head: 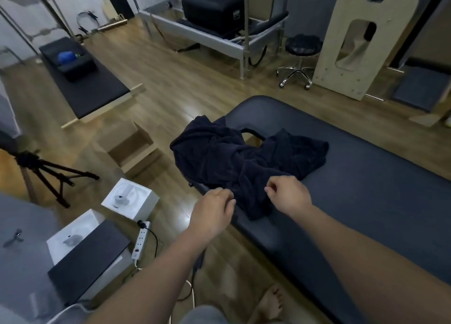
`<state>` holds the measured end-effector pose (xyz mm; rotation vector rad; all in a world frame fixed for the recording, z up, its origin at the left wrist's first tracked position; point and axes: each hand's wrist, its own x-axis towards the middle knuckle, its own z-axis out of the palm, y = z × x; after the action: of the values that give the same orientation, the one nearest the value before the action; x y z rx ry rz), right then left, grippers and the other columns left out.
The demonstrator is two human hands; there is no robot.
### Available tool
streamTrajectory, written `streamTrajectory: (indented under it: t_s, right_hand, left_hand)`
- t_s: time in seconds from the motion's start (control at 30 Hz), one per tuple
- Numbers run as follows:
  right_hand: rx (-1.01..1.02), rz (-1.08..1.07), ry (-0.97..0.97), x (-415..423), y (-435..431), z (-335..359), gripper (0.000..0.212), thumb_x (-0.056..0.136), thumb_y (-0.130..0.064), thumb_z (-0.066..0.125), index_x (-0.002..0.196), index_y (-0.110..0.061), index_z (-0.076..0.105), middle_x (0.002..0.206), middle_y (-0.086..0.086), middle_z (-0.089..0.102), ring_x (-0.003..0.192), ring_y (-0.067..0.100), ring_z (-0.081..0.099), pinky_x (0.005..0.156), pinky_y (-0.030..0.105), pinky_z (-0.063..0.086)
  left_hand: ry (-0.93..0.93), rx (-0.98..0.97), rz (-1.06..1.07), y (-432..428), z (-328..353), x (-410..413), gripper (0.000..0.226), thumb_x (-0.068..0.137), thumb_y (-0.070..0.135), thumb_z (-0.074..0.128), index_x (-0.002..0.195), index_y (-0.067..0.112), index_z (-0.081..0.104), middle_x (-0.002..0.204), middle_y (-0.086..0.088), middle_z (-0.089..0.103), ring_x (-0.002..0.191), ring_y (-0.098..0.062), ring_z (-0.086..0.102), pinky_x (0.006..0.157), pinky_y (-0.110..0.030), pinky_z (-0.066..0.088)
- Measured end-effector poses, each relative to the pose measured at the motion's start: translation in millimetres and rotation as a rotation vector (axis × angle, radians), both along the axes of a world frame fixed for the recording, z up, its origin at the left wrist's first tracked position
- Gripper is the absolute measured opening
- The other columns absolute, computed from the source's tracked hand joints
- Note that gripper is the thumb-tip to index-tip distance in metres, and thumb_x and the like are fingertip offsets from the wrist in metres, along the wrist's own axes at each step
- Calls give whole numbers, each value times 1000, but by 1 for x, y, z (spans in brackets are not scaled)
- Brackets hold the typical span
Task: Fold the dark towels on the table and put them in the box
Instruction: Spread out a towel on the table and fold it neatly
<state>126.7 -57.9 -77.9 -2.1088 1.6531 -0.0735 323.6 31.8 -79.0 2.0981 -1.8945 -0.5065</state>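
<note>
On the padded table (366, 177), toward its rounded end, the dark towels (231, 157) are seen in one crumpled heap, laid across the face opening and spilling over the left edge. Off that edge, on the floor and well apart from the heap, the cardboard box (129, 150) is stood with its flaps open; nothing dark is seen inside it. Beside the heap's near side the left hand (214, 211) is held at the table's left edge, fingers curled against the cloth; whether cloth is gripped cannot be told. The right hand (290, 196) is held over the heap's near fold, fingers curled narrow, thumb near forefinger; a pinch cannot be confirmed.

The task is judged barely begun: no towel is folded or boxed, so every fold and transfer is left. No brand, label or writing can be read.
</note>
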Motion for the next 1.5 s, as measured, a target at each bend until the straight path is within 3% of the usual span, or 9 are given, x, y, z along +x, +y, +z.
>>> streamTrajectory:
  t_s: [0.27, 0.43, 0.6, 0.73, 0.87, 1.03, 1.17, 1.37, 1.5]
  right_hand:
    - [47, -17, -71, 33, -88, -20, 37, 99, -33, 54, 134, -26, 59, 137, -5, 58, 122, 22, 55, 94, 37, 51]
    - [196, -8, 2, 52, -111, -50, 32, 94, -43, 60, 119, -24, 66, 114, 1, 68, 103, 24, 62, 87, 37, 52]
    - [276, 122, 87, 28, -138, -40, 16, 96, -31, 53, 97, -25, 67, 96, -3, 68, 92, 22, 62, 76, 35, 47]
    - [139, -142, 32, -43, -156, -4, 8, 93, -22, 53, 94, -22, 62, 91, 4, 70, 88, 30, 62, 79, 43, 52]
    - [23, -441, 74, -116, -145, 43, 7, 97, -16, 52, 91, -20, 55, 94, 10, 69, 93, 34, 61, 76, 39, 47]
    - [-185, -752, 95, -183, -115, 104, 10, 98, -19, 51, 103, -14, 57, 101, 17, 67, 93, 39, 59, 78, 43, 50]
    - [-343, -932, 89, -223, -78, 155, 13, 97, -22, 52, 106, -13, 57, 109, 19, 64, 95, 37, 56, 82, 42, 48]
    - [-688, -794, -187, -228, -38, 260, 35, 94, -40, 62, 119, -15, 60, 109, 7, 67, 101, 24, 60, 87, 36, 47]
    - [-786, -762, -279, -252, 6, 302, 37, 91, -31, 69, 124, -15, 64, 122, 11, 68, 115, 30, 60, 88, 29, 46]
  left_hand:
    - [-49, 0, 32, -97, -1, 20, 22, 102, 25, 49, 101, 19, 70, 100, 6, 66, 90, -18, 63, 79, -38, 54]
    - [-109, 12, -121, -164, -38, 31, 23, 98, 14, 54, 103, 15, 76, 108, -1, 73, 100, -27, 66, 85, -43, 53]
    - [-206, 394, -452, -221, -73, 27, 41, 100, 29, 57, 141, 23, 57, 136, -3, 62, 127, -27, 49, 102, -41, 42]
    - [-356, 397, -575, -250, -82, 15, 21, 98, 32, 60, 113, 22, 72, 111, -5, 70, 110, -25, 58, 89, -35, 38]
    - [-308, 405, -662, -287, -58, -15, 20, 100, 25, 55, 104, 17, 73, 107, -7, 71, 96, -29, 65, 73, -31, 45]
    - [-133, 3, -699, -342, 53, -101, 19, 99, 24, 54, 97, 24, 72, 108, -6, 71, 109, -32, 60, 90, -38, 44]
    - [74, -315, -708, -342, 185, -176, 18, 100, 25, 54, 89, 23, 68, 104, -4, 72, 103, -29, 61, 86, -35, 42]
    - [412, -840, -887, -246, 386, -289, 24, 90, 37, 54, 92, 20, 71, 98, 3, 73, 97, -22, 65, 85, -35, 50]
    - [560, -991, -956, -150, 475, -344, 21, 93, 33, 54, 84, 19, 66, 85, 6, 68, 84, -16, 64, 75, -29, 49]
